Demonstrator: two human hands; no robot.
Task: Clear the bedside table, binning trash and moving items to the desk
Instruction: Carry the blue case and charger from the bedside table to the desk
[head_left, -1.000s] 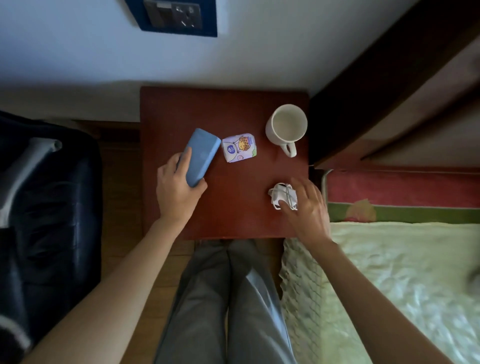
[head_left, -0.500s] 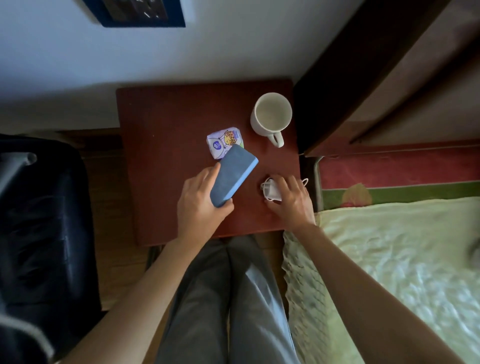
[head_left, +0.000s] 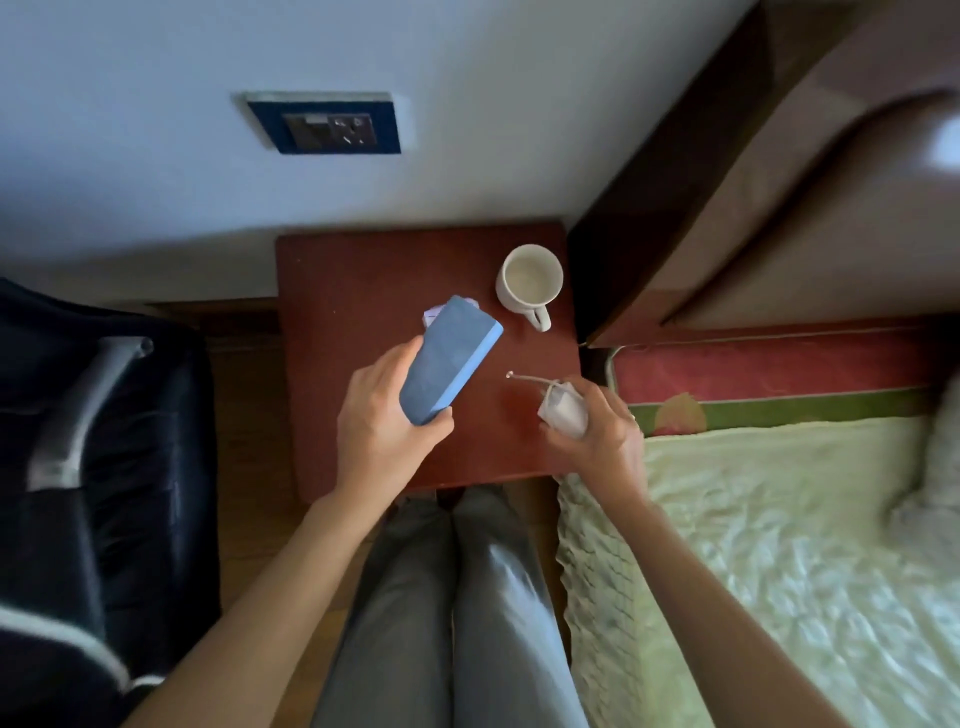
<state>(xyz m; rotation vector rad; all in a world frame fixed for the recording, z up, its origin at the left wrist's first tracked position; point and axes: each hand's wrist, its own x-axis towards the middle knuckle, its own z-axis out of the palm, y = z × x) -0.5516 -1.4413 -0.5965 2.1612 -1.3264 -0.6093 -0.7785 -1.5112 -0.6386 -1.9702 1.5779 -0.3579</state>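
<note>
Reddish-brown wood, that's the bedside surface (head_left: 353, 291), a small square top pushed against the white wall. I'll place everything off the white mug (head_left: 530, 280), which stands upright by the back right corner, handle pointing toward the person, close to the right edge where the dark headboard (head_left: 649, 218) rises.

The left hand (head_left: 384, 421) is wrapped around the lower end of a blue case (head_left: 447, 361), thumb on one side and fingers on the other. The case is lifted off the wood and tilted, its far end pointing up toward the mug, just left of the handle. Peeking out from under that far end is a sliver of a small white carton (head_left: 432, 314); most of it is hidden, so can't say much more.

The right hand (head_left: 597, 421) is below the mug, near the right edge, fingers curled around a crumpled white mask (head_left: 563, 410), with a thin ear loop (head_left: 524, 378) sticking out left over the wood.

Open room: the whole left half, left of the mug, is bare wood. Past the right edge is the bed (head_left: 779, 545) with a pale quilt. Left of the surface sits a black chair (head_left: 104, 441).
</note>
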